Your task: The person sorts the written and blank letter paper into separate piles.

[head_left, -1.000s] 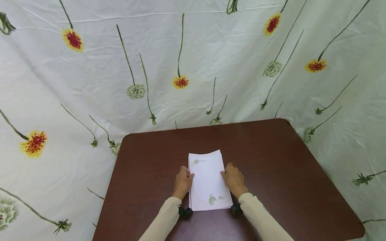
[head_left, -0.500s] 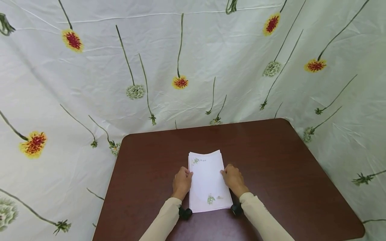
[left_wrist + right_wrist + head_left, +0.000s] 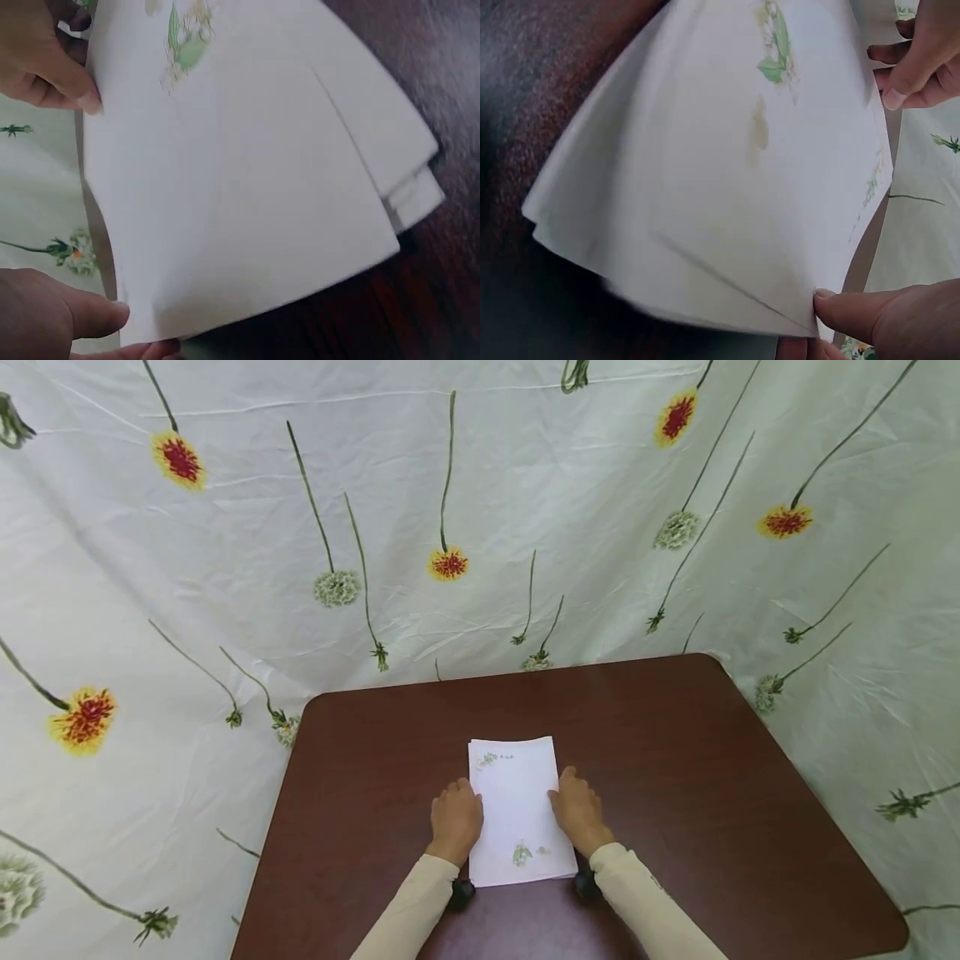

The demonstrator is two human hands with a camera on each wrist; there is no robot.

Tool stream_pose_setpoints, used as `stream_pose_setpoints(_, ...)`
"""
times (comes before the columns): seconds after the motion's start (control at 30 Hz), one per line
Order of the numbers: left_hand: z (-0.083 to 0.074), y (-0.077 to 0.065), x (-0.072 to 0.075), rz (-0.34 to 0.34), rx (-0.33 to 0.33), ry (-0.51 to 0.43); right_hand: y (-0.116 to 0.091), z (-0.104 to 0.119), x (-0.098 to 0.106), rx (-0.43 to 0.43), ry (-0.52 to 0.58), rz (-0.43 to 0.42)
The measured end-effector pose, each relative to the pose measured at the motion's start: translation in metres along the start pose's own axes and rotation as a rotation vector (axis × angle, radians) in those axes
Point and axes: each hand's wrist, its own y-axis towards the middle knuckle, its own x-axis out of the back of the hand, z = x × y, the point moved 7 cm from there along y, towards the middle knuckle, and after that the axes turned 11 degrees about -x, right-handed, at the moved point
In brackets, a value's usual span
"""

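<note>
A small stack of white paper sheets (image 3: 516, 810), printed with pale green plant motifs, sits before me near the front of the brown table. My left hand (image 3: 456, 818) grips its left edge, thumb on top and fingers below. On the opposite edge, my right hand (image 3: 579, 810) pinches the sheets the same way. The left wrist view shows the paper (image 3: 240, 165) bowed, with corners of lower sheets sticking out beyond the top one. In the right wrist view the sheets (image 3: 727, 172) curve and fan slightly, their near corners staggered. Fingers beneath the paper are partly hidden.
The dark brown table (image 3: 720, 793) has rounded corners and spreads out around the stack. Behind it and along both sides hangs a white cloth (image 3: 495, 468) printed with long-stemmed flowers. A dark wrist camera (image 3: 461, 893) shows below my left hand.
My left hand has turned so more of its back faces up, after shifting slightly along the paper's edge. The stack's far edge looks flatter. My right hand has barely moved, still pinching the sheets.
</note>
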Motion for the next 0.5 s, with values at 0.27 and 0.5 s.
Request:
stream_pose_setpoints(0.27, -0.013, -0.003, 0.003, 0.074, -0.007, 0.02, -0.009, 0.011, 0.002, 0.093, -0.103, -0.141)
stream_pose_setpoints(0.5, -0.016, -0.002, 0.001, 0.106, -0.011, 0.032, -0.015, 0.019, 0.001, 0.105, -0.187, -0.191)
